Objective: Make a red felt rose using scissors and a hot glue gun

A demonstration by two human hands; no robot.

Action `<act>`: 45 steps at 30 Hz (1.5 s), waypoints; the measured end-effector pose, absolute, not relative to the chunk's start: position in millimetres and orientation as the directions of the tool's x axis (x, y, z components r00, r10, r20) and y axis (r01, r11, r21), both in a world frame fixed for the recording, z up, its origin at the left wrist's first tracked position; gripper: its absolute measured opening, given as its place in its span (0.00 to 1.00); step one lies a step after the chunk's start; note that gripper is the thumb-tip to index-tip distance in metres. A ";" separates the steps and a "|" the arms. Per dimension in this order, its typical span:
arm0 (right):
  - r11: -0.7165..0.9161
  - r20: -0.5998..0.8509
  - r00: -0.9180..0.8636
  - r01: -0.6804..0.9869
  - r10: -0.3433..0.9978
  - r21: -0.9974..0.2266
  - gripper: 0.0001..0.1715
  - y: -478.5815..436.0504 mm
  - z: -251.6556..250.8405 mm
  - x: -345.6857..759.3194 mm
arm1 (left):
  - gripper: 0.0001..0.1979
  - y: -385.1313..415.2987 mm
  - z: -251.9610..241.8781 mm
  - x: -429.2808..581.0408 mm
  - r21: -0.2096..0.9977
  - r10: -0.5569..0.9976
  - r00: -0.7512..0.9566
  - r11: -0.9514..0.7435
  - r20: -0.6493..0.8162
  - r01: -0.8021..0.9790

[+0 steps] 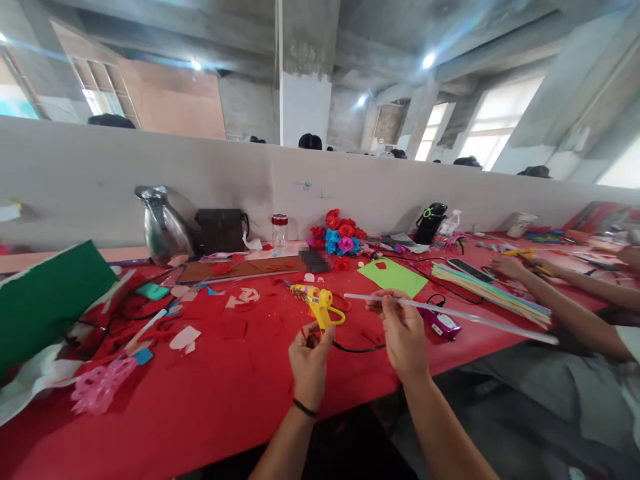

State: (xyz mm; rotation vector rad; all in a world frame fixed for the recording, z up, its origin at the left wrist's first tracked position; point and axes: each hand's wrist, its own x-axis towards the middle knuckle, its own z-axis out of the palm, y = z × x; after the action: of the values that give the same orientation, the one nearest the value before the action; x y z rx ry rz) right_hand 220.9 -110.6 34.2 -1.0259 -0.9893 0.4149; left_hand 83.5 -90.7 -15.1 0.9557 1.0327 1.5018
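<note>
My left hand (pixel 310 363) is wrapped round the handle of a yellow hot glue gun (pixel 316 300), whose nozzle points to the far left. In my right hand (pixel 404 337) I pinch a long translucent glue stick (pixel 460 312). One end of the stick is close to the back of the gun, with a small gap between them; the other end reaches out to the right. A black cord (pixel 357 349) runs from the gun across the red table (pixel 240 393). Just beyond my right hand lies a green sheet (pixel 393 275).
Paper flowers (pixel 343 232) stand by the partition, with a metal jug (pixel 163 227) and a glass jar (pixel 280 232) farther left. Paper scraps (pixel 185 338) lie left of my hands. A purple device (pixel 440 323) and paper strips (pixel 495 293) are on the right, near a co-worker's arms (pixel 555 300).
</note>
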 end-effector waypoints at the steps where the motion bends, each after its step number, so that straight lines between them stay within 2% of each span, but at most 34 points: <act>1: 0.529 0.515 0.514 0.133 0.686 -0.838 0.12 -120.9 43.1 209.2 | 0.20 -95.9 -13.4 83.1 0.929 0.992 -0.126 -0.060 0.014 -0.366; 5: 0.633 0.629 0.487 0.185 0.605 -0.752 0.06 -151.9 63.6 179.9 | 0.22 -114.1 -4.6 81.0 0.860 0.996 -0.059 0.028 -0.067 -0.509; 9: 0.649 0.658 0.467 0.209 0.591 -0.731 0.05 -167.9 67.0 177.5 | 0.20 -127.7 4.7 83.2 0.850 0.998 -0.047 0.008 -0.039 -0.526; 15: 0.663 0.683 0.460 0.237 0.567 -0.710 0.05 -182.5 68.6 183.8 | 0.21 -140.7 13.5 90.5 0.878 0.999 -0.031 -0.027 0.014 -0.478; 22: 0.675 0.713 0.455 0.278 0.533 -0.683 0.05 -191.5 70.0 191.1 | 0.23 -146.9 19.1 96.9 0.917 0.992 -0.109 -0.105 0.068 -0.384; 29: 0.725 0.839 0.256 0.424 0.480 -0.543 0.07 -194.4 62.4 199.7 | 0.21 -148.5 21.7 97.1 0.942 0.982 -0.133 -0.165 0.132 -0.291; 31: 0.728 0.823 0.290 0.385 0.488 -0.567 0.06 -193.0 61.2 201.1 | 0.19 -147.9 20.0 95.2 0.952 0.972 -0.154 -0.208 0.176 -0.225; 34: 0.717 0.730 0.451 0.243 0.513 -0.654 0.03 -189.1 61.3 201.7 | 0.16 -147.2 17.3 92.8 0.953 0.945 -0.195 -0.285 0.263 -0.099; 39: 0.648 0.539 0.599 0.043 0.592 -0.760 0.07 -184.1 62.1 198.5 | 0.11 -147.5 14.3 92.4 0.915 0.883 -0.244 -0.399 0.401 0.060; 42: 0.620 0.496 0.609 0.009 0.619 -0.784 0.08 -183.5 60.0 195.1 | 0.08 -148.4 13.5 93.1 0.890 0.854 -0.251 -0.442 0.456 0.115; 45: 0.603 0.488 0.636 0.044 0.598 -0.796 0.10 -183.7 58.0 192.6 | 0.07 -149.7 14.9 92.8 0.869 0.831 -0.253 -0.475 0.495 0.140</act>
State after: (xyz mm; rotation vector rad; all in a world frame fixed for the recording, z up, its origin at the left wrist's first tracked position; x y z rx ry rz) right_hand 192.6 -183.7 58.0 -0.8799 -0.8356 0.3675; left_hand 92.8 -149.7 14.9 1.4931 1.1901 1.7800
